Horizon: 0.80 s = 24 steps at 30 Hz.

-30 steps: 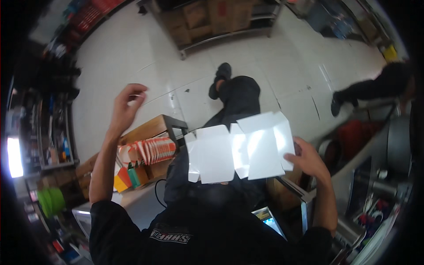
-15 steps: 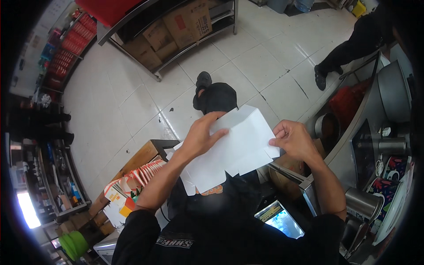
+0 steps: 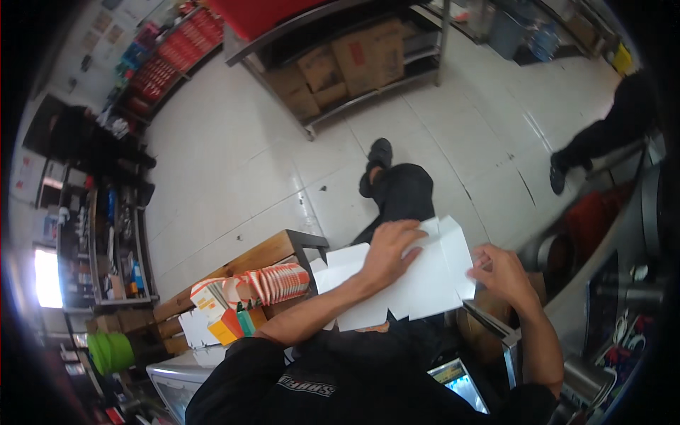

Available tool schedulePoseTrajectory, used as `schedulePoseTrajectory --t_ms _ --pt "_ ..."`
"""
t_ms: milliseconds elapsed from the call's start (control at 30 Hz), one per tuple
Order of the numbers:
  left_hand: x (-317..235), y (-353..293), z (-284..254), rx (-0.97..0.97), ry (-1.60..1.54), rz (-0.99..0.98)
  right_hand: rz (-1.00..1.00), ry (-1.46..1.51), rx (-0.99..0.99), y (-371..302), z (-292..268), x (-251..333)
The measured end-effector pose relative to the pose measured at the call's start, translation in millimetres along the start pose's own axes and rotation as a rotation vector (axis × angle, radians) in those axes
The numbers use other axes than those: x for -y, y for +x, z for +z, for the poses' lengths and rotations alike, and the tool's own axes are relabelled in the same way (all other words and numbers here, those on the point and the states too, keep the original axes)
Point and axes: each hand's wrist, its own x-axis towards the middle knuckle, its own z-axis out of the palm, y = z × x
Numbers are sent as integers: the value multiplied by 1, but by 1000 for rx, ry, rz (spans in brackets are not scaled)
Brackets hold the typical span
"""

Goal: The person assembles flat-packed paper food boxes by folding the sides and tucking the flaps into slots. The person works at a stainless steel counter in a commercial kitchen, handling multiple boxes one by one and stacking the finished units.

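A flat white cardboard box blank with cut flaps lies across my lap, its right end panel slightly raised along a crease. My left hand rests over its far middle edge, thumb on the face, gripping it; the fingertips are partly hidden. At the right end, my right hand has thumb and fingers bent together at the edge flap. Left of the blank, a row of nested orange-and-white printed cartons sits on a wooden bench.
A steel table with brown boxes on its lower shelf stands ahead. Someone's dark-clothed leg is at the right, near a steel counter. A lit screen lies by my right side. A green bucket is at the left.
The view has swung, so the surroundings sit further right and lower. My left hand has slid along the blank toward its right part, and my right hand stays at the right edge.
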Motion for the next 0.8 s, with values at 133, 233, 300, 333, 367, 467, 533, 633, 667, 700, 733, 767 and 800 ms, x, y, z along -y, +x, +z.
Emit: schedulePoseTrajectory --t_ms 133,233,300,333,367,467,533,633,667,700,733,767,800 --pt "2 4 -4 134 -144 -132 17 16 63 -1 2 8" --pt "-3 3 -9 87 -113 -117 41 -6 74 -1 0 17" --pt "-12 1 -18 206 -164 -228 -8 -42 58 -2 3 13" --pt "-14 0 -22 208 -201 -247 -50 -69 52 0 2 12" --pt "-16 3 -27 203 -235 -256 -56 -76 57 2 1 12" --pt "-22 7 -47 182 -308 -248 -100 -88 58 0 2 4" --pt "-24 10 -62 147 -343 -244 -137 -73 46 0 6 -3" --pt "-31 16 -87 145 -397 -270 -247 -15 -18 -2 10 8" --pt "-32 18 -93 140 -413 -268 -275 32 -41 -3 10 11" --pt "-33 20 -98 136 -428 -266 -258 112 -3 -2 11 4" --pt "-32 23 -101 176 -471 -302 -241 188 34 -2 11 -6" --pt "-29 28 -101 134 -499 -266 -217 269 75 1 9 -7" --pt "-25 32 -98 93 -524 -229 -109 344 128 2 4 -6"
